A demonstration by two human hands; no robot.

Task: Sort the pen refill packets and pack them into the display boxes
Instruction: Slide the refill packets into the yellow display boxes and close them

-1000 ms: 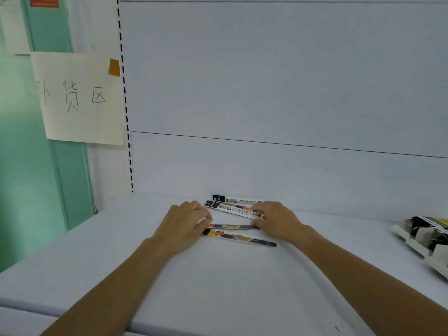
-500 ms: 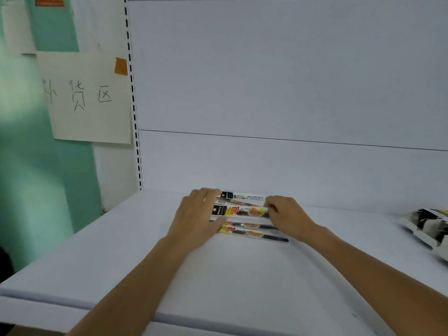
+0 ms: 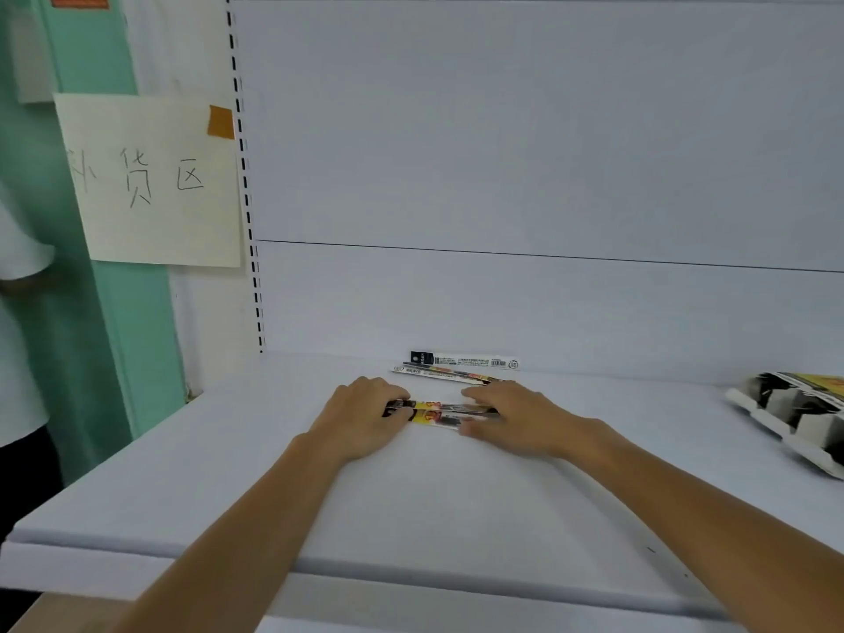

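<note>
Leftmost, a paper sign [image 3: 150,180] with handwritten characters hangs on the wall. On the white shelf [image 3: 411,504], the left hand [image 3: 365,415] lies knuckles up, its fingers [image 3: 390,396] curled over the left end of a small stack [image 3: 434,412] of yellow-printed refill packets. The right hand [image 3: 511,418] pinches the stack's other end, thumb on the near side and fingers over the top. The stack lies flat on the shelf between both hands. Just behind it, two loose packets [image 3: 461,365] lie against the back panel. Far right, a display box [image 3: 794,413] sits tilted.
</note>
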